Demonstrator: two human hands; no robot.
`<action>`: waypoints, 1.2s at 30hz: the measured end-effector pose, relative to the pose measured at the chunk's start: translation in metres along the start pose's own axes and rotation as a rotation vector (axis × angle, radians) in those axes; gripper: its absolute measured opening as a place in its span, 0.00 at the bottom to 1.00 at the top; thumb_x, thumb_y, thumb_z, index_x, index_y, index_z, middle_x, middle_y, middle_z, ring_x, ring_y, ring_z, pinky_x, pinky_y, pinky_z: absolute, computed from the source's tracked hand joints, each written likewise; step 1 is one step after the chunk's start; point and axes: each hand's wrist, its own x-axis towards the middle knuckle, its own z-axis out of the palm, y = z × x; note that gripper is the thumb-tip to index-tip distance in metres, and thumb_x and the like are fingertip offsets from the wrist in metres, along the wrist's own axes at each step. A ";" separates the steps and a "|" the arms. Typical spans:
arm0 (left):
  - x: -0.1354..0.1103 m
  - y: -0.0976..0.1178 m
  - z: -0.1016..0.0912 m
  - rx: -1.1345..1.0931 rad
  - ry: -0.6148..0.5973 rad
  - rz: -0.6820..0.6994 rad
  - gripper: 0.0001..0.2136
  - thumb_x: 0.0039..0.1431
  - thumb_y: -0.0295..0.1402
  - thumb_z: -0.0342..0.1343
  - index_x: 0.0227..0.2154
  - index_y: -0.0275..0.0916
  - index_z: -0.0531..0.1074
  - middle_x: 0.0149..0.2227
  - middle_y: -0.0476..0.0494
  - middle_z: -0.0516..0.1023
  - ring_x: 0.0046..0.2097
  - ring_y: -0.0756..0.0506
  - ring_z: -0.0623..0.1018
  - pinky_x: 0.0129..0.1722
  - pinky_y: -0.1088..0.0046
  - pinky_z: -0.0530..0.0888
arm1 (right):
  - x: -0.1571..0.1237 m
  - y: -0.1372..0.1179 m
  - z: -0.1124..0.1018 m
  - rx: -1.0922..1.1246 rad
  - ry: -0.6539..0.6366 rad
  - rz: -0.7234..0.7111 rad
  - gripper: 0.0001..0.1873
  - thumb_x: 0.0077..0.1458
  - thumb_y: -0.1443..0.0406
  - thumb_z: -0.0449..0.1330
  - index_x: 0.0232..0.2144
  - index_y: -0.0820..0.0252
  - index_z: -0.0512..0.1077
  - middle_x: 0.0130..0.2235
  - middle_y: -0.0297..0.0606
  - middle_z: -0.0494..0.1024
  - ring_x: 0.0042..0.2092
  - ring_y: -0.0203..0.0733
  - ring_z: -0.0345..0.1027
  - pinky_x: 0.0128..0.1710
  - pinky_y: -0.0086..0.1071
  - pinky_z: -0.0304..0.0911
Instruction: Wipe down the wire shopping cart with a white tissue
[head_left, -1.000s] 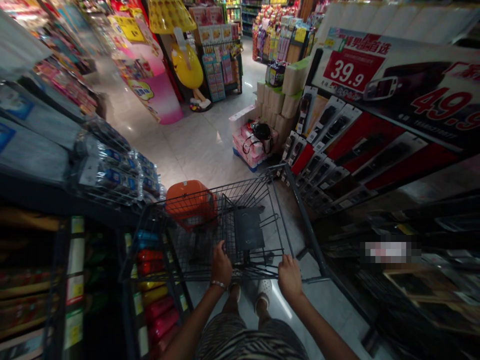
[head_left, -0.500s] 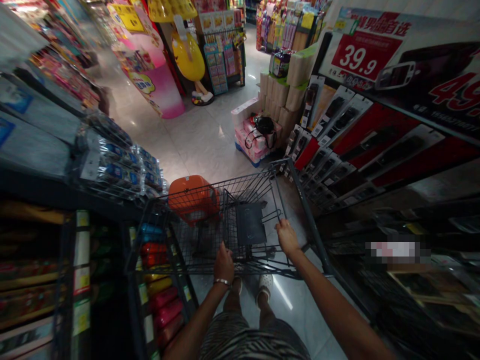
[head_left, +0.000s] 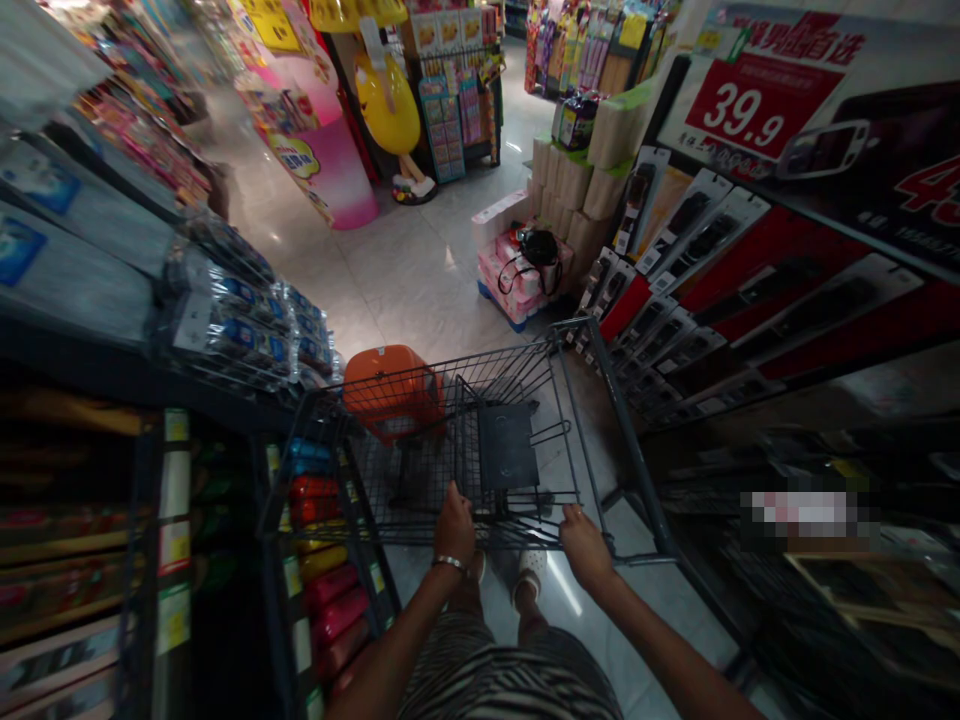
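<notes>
A dark wire shopping cart stands sideways in front of me, its handle end to the right. My left hand, with a bracelet on the wrist, is closed on the near top rim of its basket. My right hand is closed on the same near side, closer to the handle. Between and beyond the hands lies the dark child-seat panel. The basket wires partly cover an orange plastic stool on the far left side.
Shelves with colourful packages flank the left. On the right is a rack of packaged belts under a price sign. Paper packs with a black bag on them stand ahead, and a pink display is farther off.
My right hand has come back toward me from farther inside the cart to its near rim. My left hand stays on the rim. The view has shifted slightly.
</notes>
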 end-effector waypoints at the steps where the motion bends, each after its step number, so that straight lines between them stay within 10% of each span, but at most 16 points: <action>1: 0.000 0.000 0.000 0.000 0.000 -0.001 0.21 0.59 0.26 0.42 0.56 0.33 0.55 0.37 0.42 0.75 0.38 0.47 0.77 0.39 0.71 0.72 | 0.002 -0.002 0.002 0.000 -0.013 -0.021 0.15 0.51 0.80 0.52 0.30 0.66 0.78 0.41 0.49 0.77 0.47 0.44 0.70 0.46 0.32 0.64; 24: -0.012 -0.009 0.017 -0.052 0.078 0.091 0.18 0.61 0.29 0.42 0.54 0.32 0.59 0.34 0.41 0.76 0.37 0.45 0.78 0.35 0.69 0.74 | 0.100 -0.021 0.070 -0.068 -0.271 -0.155 0.12 0.55 0.75 0.55 0.37 0.68 0.78 0.42 0.55 0.76 0.48 0.48 0.67 0.47 0.37 0.61; 36: -0.008 -0.003 0.013 -0.045 0.032 0.082 0.19 0.61 0.29 0.43 0.55 0.34 0.58 0.36 0.40 0.76 0.39 0.45 0.78 0.36 0.69 0.73 | 0.070 0.006 0.010 -0.170 -0.311 -0.248 0.10 0.55 0.73 0.56 0.35 0.67 0.79 0.38 0.55 0.78 0.46 0.50 0.68 0.46 0.40 0.57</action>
